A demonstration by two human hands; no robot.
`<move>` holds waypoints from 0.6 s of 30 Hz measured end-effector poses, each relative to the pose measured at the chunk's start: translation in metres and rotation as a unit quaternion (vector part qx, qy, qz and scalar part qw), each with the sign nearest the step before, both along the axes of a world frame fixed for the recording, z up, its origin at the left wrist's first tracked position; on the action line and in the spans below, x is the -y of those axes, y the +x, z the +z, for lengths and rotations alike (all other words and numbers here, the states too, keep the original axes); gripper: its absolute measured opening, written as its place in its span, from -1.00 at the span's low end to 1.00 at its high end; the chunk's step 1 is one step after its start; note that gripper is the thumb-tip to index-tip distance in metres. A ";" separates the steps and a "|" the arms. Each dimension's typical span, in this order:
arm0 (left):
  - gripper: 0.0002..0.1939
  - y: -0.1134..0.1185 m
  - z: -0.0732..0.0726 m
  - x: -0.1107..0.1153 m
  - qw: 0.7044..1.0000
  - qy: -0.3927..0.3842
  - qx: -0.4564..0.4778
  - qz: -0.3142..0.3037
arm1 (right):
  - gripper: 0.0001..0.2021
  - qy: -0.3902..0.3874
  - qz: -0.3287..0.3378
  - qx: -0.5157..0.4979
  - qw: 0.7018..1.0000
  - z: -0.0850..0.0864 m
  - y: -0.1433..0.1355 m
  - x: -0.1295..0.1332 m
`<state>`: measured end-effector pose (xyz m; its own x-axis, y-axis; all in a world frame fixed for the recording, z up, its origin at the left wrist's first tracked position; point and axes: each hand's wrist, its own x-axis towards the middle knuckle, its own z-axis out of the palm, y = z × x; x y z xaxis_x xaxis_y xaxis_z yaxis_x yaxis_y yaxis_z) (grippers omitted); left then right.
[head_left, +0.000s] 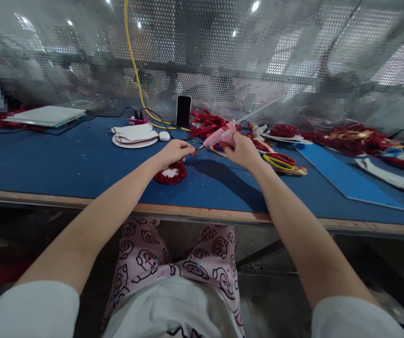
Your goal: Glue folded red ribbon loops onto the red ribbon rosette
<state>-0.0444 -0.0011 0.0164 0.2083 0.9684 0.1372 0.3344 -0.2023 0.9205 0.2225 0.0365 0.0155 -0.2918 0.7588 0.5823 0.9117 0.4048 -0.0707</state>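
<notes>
My right hand (241,149) is wrapped round a pink glue gun (220,135), with a long clear glue stick (258,109) jutting from its back end. The nozzle points left, right at the fingertips of my left hand (176,152). Those fingers pinch a small dark red piece (194,152), too small to make out fully. Just below my left hand, a round dark red ruffled piece with a white centre (170,173) lies flat on the blue tabletop (82,169).
Behind the glue gun are heaped red ribbons (207,124). Scissors with red and yellow handles (279,161) lie right of my right hand. A phone (183,111) stands upright at the back. White card pieces (135,136) lie left, a blue board (346,176) right. A perforated metal screen (202,51) closes the back.
</notes>
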 end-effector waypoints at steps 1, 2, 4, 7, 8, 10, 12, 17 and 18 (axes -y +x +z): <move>-0.82 0.000 0.000 0.000 1.000 0.002 0.000 -0.003 | -0.73 0.000 -0.001 0.000 1.000 0.000 0.000 0.000; -0.82 0.000 0.000 0.000 1.000 0.002 -0.002 -0.004 | -0.73 0.001 -0.001 -0.001 1.000 -0.001 0.000 0.000; -0.82 0.000 0.000 0.000 1.000 -0.001 -0.007 -0.006 | -0.72 0.006 0.001 -0.002 1.000 -0.001 0.000 0.000; -0.83 0.000 0.001 0.002 1.000 -0.002 -0.011 -0.008 | -0.71 0.005 -0.002 0.002 1.000 0.000 -0.001 0.002; -0.83 0.000 0.001 0.002 1.000 -0.002 -0.011 -0.009 | -0.71 0.001 -0.006 0.003 1.000 0.001 -0.001 0.003; -0.84 0.001 0.001 0.003 1.000 -0.003 -0.010 -0.011 | -0.69 -0.009 -0.014 0.006 1.000 0.002 -0.002 0.005; -0.85 0.001 0.002 0.004 1.000 -0.004 -0.004 -0.013 | -0.69 -0.017 -0.018 0.008 1.000 0.004 -0.003 0.007; -0.88 0.003 0.002 0.004 0.998 -0.002 0.042 -0.038 | -0.65 -0.022 -0.035 0.012 0.999 0.004 -0.003 0.007; -0.89 0.003 0.002 0.004 0.998 0.002 0.051 -0.041 | -0.65 -0.022 -0.035 0.013 0.999 0.004 -0.002 0.007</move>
